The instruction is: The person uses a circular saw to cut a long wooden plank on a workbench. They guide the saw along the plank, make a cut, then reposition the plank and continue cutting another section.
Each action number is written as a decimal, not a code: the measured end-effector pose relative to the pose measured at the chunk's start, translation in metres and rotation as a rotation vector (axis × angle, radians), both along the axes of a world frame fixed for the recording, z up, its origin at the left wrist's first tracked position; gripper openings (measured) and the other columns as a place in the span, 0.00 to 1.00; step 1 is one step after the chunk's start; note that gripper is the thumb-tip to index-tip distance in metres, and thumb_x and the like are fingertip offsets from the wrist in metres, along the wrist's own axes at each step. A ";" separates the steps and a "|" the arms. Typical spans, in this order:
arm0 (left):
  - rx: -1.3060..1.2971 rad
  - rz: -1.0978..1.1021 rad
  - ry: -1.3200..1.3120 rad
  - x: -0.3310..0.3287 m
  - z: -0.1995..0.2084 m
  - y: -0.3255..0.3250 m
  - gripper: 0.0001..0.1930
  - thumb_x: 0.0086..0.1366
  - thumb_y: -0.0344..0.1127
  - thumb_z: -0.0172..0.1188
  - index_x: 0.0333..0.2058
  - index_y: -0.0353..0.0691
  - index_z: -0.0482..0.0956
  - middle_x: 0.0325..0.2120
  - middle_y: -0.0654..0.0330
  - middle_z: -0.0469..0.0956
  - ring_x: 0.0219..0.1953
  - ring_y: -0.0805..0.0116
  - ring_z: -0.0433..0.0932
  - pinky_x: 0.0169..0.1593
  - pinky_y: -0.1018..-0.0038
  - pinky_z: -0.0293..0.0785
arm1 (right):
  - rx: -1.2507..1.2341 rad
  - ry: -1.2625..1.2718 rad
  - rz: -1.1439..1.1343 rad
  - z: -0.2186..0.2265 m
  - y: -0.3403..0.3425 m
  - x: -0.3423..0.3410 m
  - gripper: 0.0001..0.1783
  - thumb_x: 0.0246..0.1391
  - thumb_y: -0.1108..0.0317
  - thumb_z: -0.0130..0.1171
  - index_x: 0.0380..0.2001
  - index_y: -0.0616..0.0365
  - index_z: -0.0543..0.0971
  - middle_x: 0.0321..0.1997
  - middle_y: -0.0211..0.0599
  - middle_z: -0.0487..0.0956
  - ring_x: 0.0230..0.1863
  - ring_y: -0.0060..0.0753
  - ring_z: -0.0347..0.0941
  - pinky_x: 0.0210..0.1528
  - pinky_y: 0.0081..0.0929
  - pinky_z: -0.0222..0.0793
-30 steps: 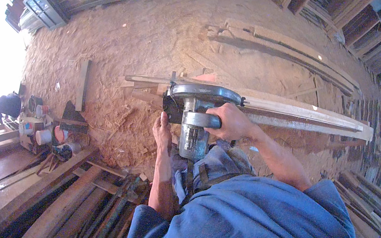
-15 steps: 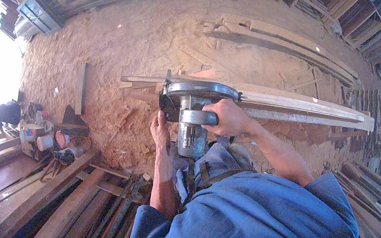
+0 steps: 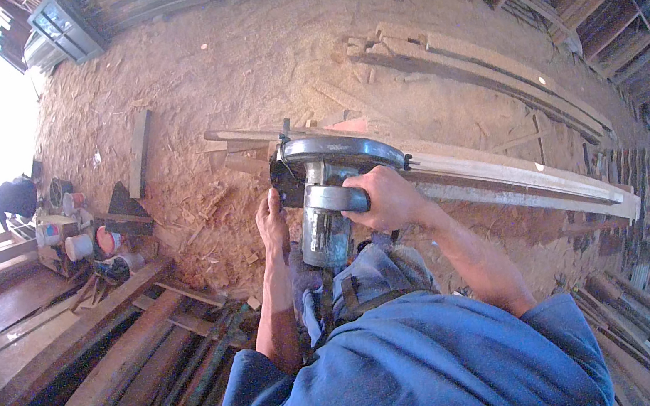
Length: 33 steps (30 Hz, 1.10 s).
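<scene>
A large circular saw [image 3: 325,228] with a metal motor body and a rounded blade guard [image 3: 342,148] is in front of my waist. My right hand [image 3: 387,198] wraps round its handle from the right. On the other side, my left hand [image 3: 272,223] is at the saw's dark base plate, thumb side up, its fingers partly hidden by the saw. Just beyond the saw lie long, pale timber boards [image 3: 522,169], running from the middle out to the right. The blade and the spot where the saw meets the wood are out of sight.
Sawdust and wood chips cover the ground [image 3: 202,221]. A second long beam [image 3: 482,74] lies farther off. Stacked planks [image 3: 105,362] are at the near left, with several buckets [image 3: 79,246] above them. Timber racks [image 3: 600,19] line the right, and a dark animal-like shape [image 3: 15,199] is far left.
Hardly anything differs. The saw and both hands sit almost where they were, with only a very slight shift of the picture.
</scene>
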<state>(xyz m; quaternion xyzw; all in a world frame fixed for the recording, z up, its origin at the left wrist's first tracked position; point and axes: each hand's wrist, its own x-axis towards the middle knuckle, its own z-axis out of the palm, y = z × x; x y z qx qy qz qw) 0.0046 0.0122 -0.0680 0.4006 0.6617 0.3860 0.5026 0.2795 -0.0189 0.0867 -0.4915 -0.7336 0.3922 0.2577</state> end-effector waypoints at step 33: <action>-0.008 0.018 -0.047 -0.004 0.004 0.000 0.27 0.76 0.59 0.56 0.41 0.35 0.84 0.30 0.67 0.78 0.32 0.75 0.69 0.36 0.73 0.65 | -0.008 -0.006 0.012 -0.011 0.003 -0.003 0.11 0.50 0.65 0.70 0.34 0.58 0.83 0.29 0.53 0.82 0.35 0.61 0.81 0.39 0.47 0.75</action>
